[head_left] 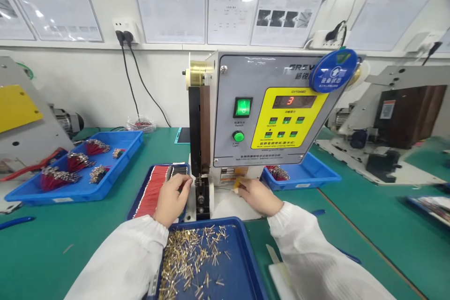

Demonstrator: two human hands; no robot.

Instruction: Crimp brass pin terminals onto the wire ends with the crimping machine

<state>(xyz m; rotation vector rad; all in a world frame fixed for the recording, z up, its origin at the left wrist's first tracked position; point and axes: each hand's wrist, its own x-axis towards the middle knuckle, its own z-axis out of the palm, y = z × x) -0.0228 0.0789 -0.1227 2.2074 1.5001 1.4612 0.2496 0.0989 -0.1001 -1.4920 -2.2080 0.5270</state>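
A grey crimping machine (232, 117) stands in front of me, its crimping head (202, 194) low at its left edge. My left hand (173, 199) is just left of that head, over the edge of a tray of red wires (151, 192). Its thumb and fingers are curled together, and whatever they pinch is hidden. At the machine's base, right of the head, my right hand (258, 194) is closed. A thin, light strip reaches from its fingertips toward the head, beside a small yellow piece. Below lies a blue tray (242, 262) with many small gold-coloured metal pins (190, 255).
Blue trays with bundled red wires stand left (119, 150) and behind the machine on the right (316, 171). Other machines flank the green table (105, 239). Red-handled pliers (38, 164) lie at the left. A brass-coloured strip spool (197, 72) sits on the machine.
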